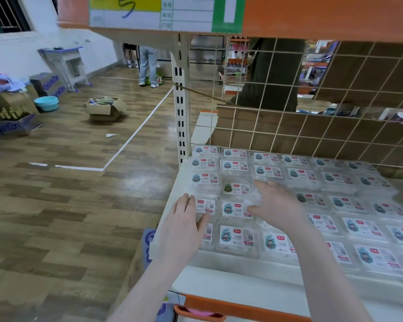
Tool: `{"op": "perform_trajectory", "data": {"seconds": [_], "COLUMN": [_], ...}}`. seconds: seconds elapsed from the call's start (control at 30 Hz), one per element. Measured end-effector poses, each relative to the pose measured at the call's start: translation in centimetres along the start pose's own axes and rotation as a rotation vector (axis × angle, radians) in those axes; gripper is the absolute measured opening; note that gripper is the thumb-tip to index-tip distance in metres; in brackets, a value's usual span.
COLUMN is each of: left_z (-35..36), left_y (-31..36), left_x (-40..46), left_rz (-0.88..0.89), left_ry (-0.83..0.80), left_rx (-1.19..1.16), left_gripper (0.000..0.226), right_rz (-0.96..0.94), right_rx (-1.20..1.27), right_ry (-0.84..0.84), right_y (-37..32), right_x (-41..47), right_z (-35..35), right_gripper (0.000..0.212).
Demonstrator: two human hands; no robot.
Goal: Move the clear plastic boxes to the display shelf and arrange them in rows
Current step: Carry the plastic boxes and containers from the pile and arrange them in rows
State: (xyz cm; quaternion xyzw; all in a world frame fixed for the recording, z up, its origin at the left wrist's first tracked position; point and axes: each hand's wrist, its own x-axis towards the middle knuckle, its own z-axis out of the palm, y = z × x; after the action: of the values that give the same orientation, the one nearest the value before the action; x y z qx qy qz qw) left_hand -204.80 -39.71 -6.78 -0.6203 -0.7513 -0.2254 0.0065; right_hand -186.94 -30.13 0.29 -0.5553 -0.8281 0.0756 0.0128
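Legibly, only "Garden" shows, on a cardboard carton (52,86).

Count, head view: clear plastic labelled boxes (237,238) on white display shelf (230,284), over thirty, exact total unclear, right side blurred. Bare hands: two. Light-blue round basin (46,103): one.

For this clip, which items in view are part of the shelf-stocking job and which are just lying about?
Part of the job:
clear plastic boxes in rows
display shelf
left hand and right hand, resting flat on the boxes

Lying about:
blue basin on the floor
open cardboard box
small desk by the wall
white scrap on the floor
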Motion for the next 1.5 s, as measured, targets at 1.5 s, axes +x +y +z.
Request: {"op": "perform_trajectory", "data": {"seconds": [1.5], "left_z": [-0.2], "left_y": [0.5], "left_x": [-0.2], "left_rz": [-0.202], "left_ry": [-0.036], "left_rx": [-0.164], "left_gripper": [0.055], "right_rz": [-0.131], "right_rx": [0.323], "right_ry": [0.15], "right_y": [4.9], "right_x": [-1.3], "right_z": [2.3], "right_gripper": [0.059]}}
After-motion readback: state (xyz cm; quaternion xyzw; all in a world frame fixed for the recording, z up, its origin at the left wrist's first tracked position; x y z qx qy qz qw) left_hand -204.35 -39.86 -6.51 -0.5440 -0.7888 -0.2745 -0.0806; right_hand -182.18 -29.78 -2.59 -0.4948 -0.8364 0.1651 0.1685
